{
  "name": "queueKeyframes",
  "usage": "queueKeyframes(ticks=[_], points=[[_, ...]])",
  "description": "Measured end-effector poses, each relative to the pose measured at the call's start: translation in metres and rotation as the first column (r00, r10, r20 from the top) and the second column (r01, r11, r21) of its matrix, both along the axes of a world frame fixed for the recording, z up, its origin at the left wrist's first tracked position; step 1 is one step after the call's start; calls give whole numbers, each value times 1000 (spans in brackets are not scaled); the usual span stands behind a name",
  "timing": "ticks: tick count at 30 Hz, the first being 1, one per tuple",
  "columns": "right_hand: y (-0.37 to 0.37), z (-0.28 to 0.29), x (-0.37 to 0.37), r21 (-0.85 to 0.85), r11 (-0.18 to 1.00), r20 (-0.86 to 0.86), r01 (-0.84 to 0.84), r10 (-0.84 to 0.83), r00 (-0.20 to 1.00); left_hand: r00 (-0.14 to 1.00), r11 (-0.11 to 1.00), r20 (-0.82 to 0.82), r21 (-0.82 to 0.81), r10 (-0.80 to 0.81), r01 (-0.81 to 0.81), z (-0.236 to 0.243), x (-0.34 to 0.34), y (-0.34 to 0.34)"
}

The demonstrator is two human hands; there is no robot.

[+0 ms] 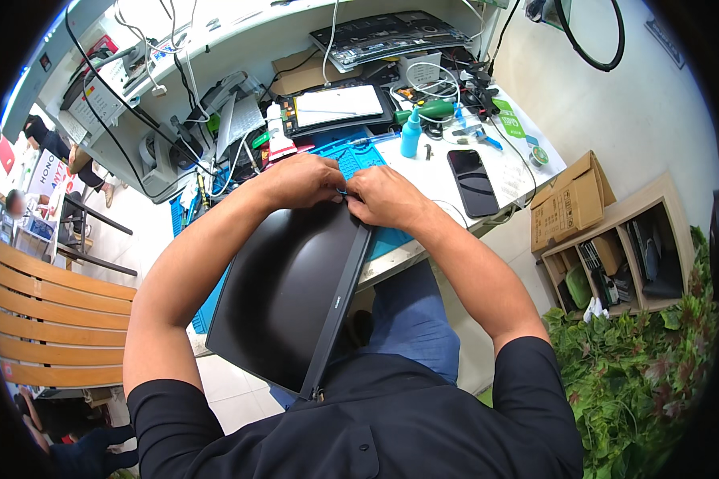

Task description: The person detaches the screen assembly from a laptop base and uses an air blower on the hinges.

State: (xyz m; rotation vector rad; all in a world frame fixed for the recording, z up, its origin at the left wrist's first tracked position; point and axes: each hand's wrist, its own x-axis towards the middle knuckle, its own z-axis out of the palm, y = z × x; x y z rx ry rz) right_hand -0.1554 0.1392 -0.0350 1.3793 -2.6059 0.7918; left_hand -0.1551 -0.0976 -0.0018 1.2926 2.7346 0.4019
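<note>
A black laptop screen panel (284, 287) leans tilted between my lap and the edge of the white workbench (503, 164), its top edge resting over a blue work mat (358, 156). My left hand (295, 181) and my right hand (385, 198) meet at the panel's top edge, fingers curled and pinching along the rim. A thin tool may sit between the fingertips; it is too small to tell.
A black phone (473, 182) lies face up right of the mat, a blue bottle (411, 134) behind it. A dismantled laptop base (337, 108), cables and tools crowd the bench's back. Cardboard boxes (571, 201), a wooden shelf (627, 255) and green plants (639, 375) stand to my right, a wooden bench (48, 319) to my left.
</note>
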Motion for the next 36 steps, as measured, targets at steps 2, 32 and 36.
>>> queueKeyframes(ticks=[2, 32, 36], points=[[0, -1, 0, -11, 1000, 2, 2, -2, 1000, 1000, 1000, 8, 22, -12, 12, 0, -1, 1], [-2, 7, 2, 6, 999, 89, 32, -32, 996, 984, 990, -151, -122, -93, 75, -7, 1, -15], [-5, 4, 0, -22, 1000, 35, 2, -1, 999, 983, 989, -176, -141, -60, 35, -9, 7, -12]])
